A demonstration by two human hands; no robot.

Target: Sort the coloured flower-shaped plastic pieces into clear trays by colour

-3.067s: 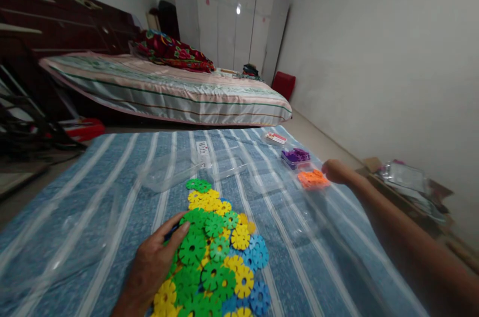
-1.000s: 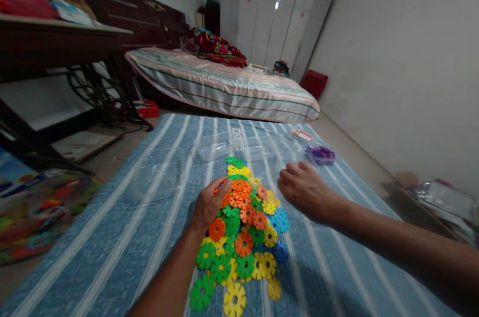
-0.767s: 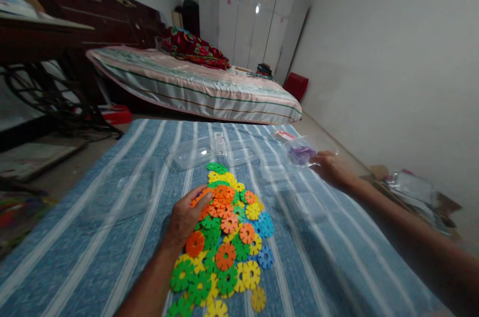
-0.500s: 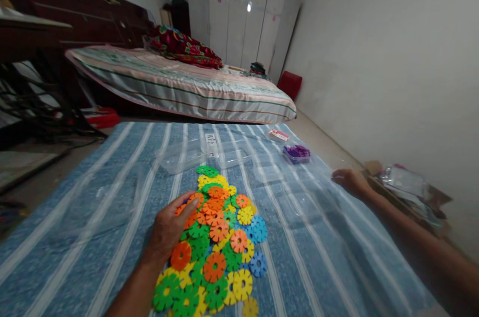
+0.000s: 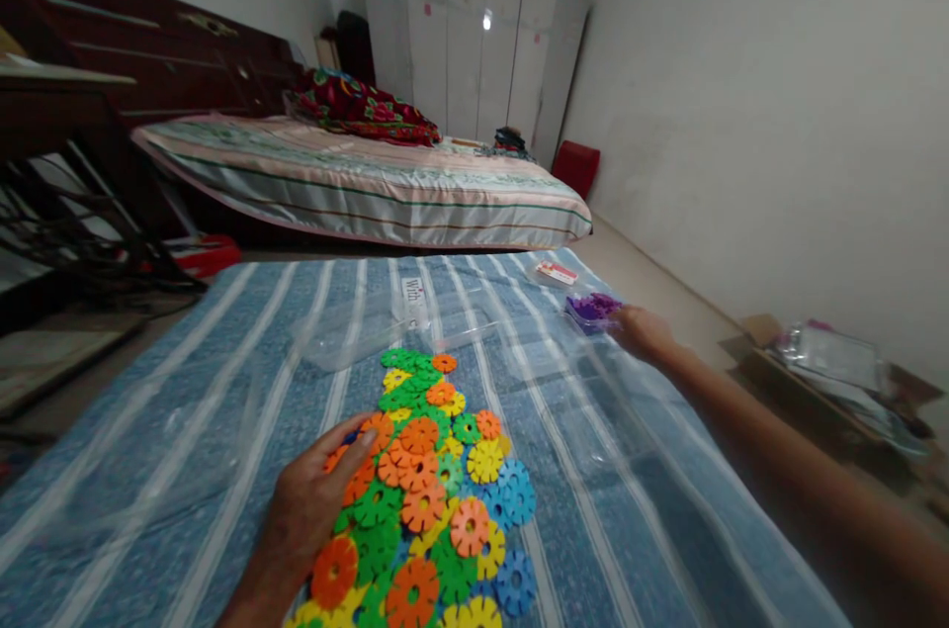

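Note:
A heap of flat plastic gear-shaped discs (image 5: 426, 490) in orange, green, yellow and blue lies on a blue striped mat (image 5: 185, 430). My left hand (image 5: 311, 499) rests on the heap's left side, fingers stretched flat over the discs. My right hand (image 5: 642, 331) reaches far to the right and touches a small clear tub of purple pieces (image 5: 591, 310); its fingers are mostly hidden from view.
Empty clear plastic tubs (image 5: 356, 331) and lids lie on the mat beyond the heap. A small red-and-white packet (image 5: 553, 272) sits near the purple tub. A bed (image 5: 356, 178) stands behind, dark furniture to the left, boxes and bags (image 5: 830, 366) along the right wall.
My right hand has moved from the mat's right edge up to the purple tub. The left hand stays on the heap. Orange discs lie in the heap, unlike 3 s ago.

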